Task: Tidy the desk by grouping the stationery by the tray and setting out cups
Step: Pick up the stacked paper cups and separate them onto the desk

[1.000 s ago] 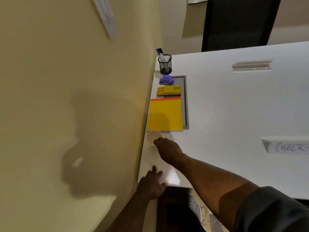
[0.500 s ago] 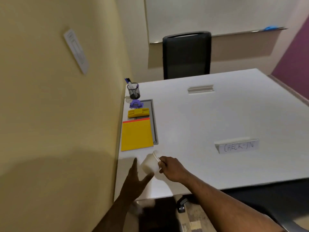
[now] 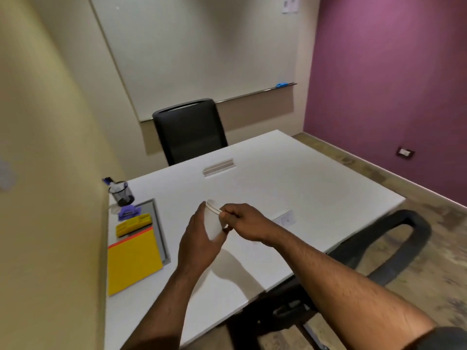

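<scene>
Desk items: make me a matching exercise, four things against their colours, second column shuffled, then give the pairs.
Things:
1. notepad
2. cup
3. hole punch
4. chair

Colours:
A. black
B. purple
C. yellow
D. white

Pairs: 1-C, 2-D, 3-B, 4-A

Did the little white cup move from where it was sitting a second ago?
Yes. The white cup sat on the desk just below the yellow notepad; now both hands hold it up in the air, further right of the notepad, toward the middle of the desk.
</scene>
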Demonstrator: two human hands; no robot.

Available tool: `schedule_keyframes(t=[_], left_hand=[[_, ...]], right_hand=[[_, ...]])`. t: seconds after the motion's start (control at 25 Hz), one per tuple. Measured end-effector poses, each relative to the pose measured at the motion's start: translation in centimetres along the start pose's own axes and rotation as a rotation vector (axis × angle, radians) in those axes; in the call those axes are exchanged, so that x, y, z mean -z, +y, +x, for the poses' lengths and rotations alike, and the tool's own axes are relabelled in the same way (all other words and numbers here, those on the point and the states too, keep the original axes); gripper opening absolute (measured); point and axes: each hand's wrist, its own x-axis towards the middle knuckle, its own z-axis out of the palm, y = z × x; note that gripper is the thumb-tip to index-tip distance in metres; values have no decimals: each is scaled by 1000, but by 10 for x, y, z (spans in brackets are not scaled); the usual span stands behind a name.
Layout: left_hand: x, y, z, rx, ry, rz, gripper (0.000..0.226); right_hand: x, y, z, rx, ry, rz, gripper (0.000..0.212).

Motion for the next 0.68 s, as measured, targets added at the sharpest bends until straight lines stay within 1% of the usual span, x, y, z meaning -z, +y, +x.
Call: schedule_keyframes(t=[0.08,0.2,0.36,0.48,0.56,0.68], left_hand=[[-13,33,23,-58,18,-5,72],[-44,82,57,-111,29,28,84],[-105,145,95,-122,77,137,94],[-155,189,113,-78,98,162,97],[-184,211,120,-24,83,188,97],[-207,219,123,105,131,182,93]], right_hand=[[41,-1,-2,58,54,-39,27],[111,9,-6,121,123,-97,29],[209,52,-13,180,132,-137,28],[276,90,-14,233,123,-160,24],[312,115,-12,249,200,-145,27],[341,157,1,195,319,-68,27]])
